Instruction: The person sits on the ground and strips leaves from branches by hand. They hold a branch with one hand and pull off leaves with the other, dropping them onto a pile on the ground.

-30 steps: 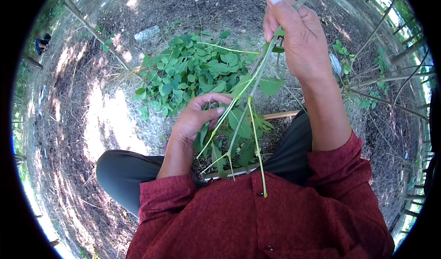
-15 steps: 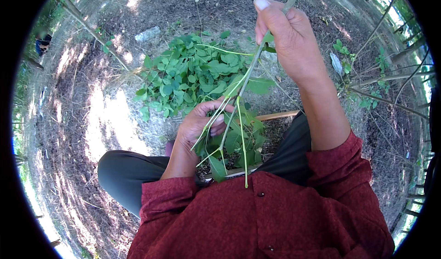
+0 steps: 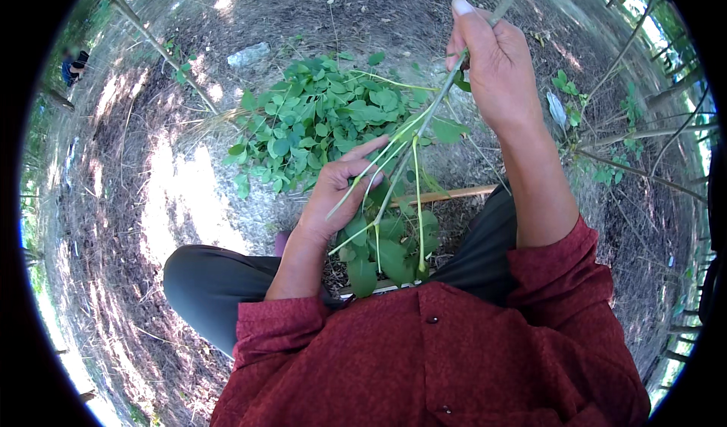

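Observation:
My right hand point(image 3: 496, 71) is closed around the thick upper end of a leafy branch point(image 3: 433, 109), held slanting down toward my lap. Several pale green, mostly bare stalks point(image 3: 419, 200) fork from its lower part. My left hand point(image 3: 337, 192) is beside these stalks, index finger stretched out and thumb apart from it; its other fingers are partly hidden. Green leaves point(image 3: 394, 257) show below the stalks, between my legs; which are still attached I cannot tell. Beyond my left hand a heap of picked green leaves point(image 3: 322, 113) lies on the ground.
A thin wooden strip point(image 3: 454, 194) crosses between my knees. A pale stone point(image 3: 248, 54) lies past the heap. Slim stems rise at left point(image 3: 155, 45) and right point(image 3: 644, 128). A whitish flat scrap point(image 3: 556, 107) lies at right. Another person point(image 3: 74, 67) is far off at left.
My right hand and the branch have shifted slightly right. The left hand has moved up a little, and its index finger and thumb have spread from their earlier bent grip by the leaves.

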The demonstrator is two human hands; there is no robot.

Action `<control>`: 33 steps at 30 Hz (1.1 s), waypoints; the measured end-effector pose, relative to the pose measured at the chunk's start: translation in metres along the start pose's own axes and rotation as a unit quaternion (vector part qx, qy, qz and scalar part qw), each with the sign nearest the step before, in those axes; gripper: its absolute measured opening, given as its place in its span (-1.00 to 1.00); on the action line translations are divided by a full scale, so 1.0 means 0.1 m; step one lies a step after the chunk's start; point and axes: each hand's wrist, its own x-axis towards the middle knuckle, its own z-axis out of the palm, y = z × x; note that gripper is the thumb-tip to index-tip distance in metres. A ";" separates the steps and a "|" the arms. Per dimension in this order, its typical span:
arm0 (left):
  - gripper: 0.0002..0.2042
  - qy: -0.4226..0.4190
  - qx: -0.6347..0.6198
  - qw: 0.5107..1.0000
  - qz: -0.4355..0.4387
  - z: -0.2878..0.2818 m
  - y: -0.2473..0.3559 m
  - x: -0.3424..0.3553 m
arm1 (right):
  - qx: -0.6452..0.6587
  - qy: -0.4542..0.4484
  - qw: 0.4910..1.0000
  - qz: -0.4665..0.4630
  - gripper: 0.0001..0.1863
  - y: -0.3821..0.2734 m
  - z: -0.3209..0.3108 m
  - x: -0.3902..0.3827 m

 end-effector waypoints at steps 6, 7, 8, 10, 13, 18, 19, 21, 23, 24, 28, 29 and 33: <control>-0.89 0.203 0.082 0.975 -0.036 -0.13 -0.26 -0.11 | -0.042 0.154 0.987 0.002 -0.55 0.05 -0.54 0.28; -0.89 0.210 0.073 0.973 -0.063 -0.16 -0.27 -0.13 | -0.022 0.144 0.989 -0.017 -0.55 0.04 -0.54 0.27; -0.88 0.216 0.064 0.970 -0.091 -0.23 -0.29 -0.15 | -0.063 0.140 0.987 -0.037 -0.55 0.04 -0.48 0.22; -0.88 0.250 0.093 0.960 -0.088 -0.33 -0.36 -0.15 | -0.039 0.120 0.991 -0.043 -0.55 0.02 -0.35 0.22; -0.88 0.282 0.111 0.950 -0.072 -0.39 -0.42 -0.10 | 0.008 0.104 0.994 -0.019 -0.54 -0.03 -0.32 0.20; -0.90 0.189 0.042 0.978 -0.073 -0.31 0.17 -0.09 | -0.012 0.133 0.990 -0.047 -0.54 0.02 -0.40 0.20; -0.91 0.165 0.058 0.982 -0.072 -0.28 0.23 -0.12 | -0.016 0.116 0.992 -0.046 -0.54 0.01 -0.39 0.19; -0.92 0.115 0.091 0.987 -0.069 -0.18 0.28 -0.16 | -0.024 0.081 0.995 -0.045 -0.53 0.01 -0.37 0.18; -0.89 0.091 0.098 0.989 -0.069 -0.10 0.27 -0.19 | -0.029 0.084 0.995 -0.033 -0.52 0.00 -0.35 0.19; -0.86 0.075 0.111 0.988 -0.072 -0.06 0.29 -0.19 | -0.031 0.086 0.995 -0.027 -0.52 -0.01 -0.35 0.19; -0.77 0.055 0.176 0.980 -0.078 0.10 0.30 -0.22 | -0.055 0.075 0.995 -0.025 -0.52 -0.05 -0.27 0.17; -0.76 0.053 0.185 0.979 -0.074 0.16 0.29 -0.22 | -0.050 0.065 0.996 -0.035 -0.52 -0.04 -0.23 0.15; -0.83 0.074 0.207 0.974 -0.051 0.22 -0.06 -0.24 | -0.044 0.056 0.997 -0.026 -0.54 -0.07 -0.19 0.15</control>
